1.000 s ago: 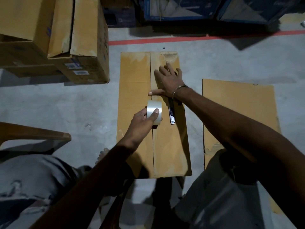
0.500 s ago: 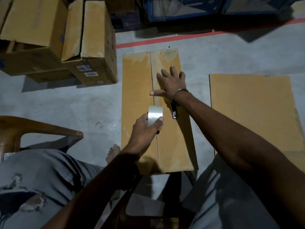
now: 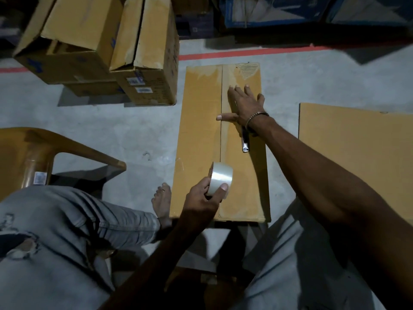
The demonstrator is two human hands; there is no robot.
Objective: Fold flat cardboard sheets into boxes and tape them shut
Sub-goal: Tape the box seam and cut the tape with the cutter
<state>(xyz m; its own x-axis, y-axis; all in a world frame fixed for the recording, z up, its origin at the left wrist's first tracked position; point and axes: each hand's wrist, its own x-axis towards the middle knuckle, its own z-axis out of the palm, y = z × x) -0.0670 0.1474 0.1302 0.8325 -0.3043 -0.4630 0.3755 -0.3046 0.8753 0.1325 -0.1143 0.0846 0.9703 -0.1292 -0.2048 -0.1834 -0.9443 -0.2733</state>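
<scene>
While the left hand (image 3: 202, 199) grips a roll of clear packing tape (image 3: 220, 179), the right hand (image 3: 244, 104) presses flat, fingers spread, on a long brown cardboard box (image 3: 201, 121).

The roll sits over the box's centre seam near its near end; the right palm lies farther along, beside that seam, with a small silver cutter (image 3: 245, 142) just behind the wrist. The box rests on a grey concrete floor (image 3: 93, 126); a flat cardboard sheet (image 3: 357, 148) lies apart to the right, and stacked cartons (image 3: 147, 57) stand beyond on the left.
</scene>
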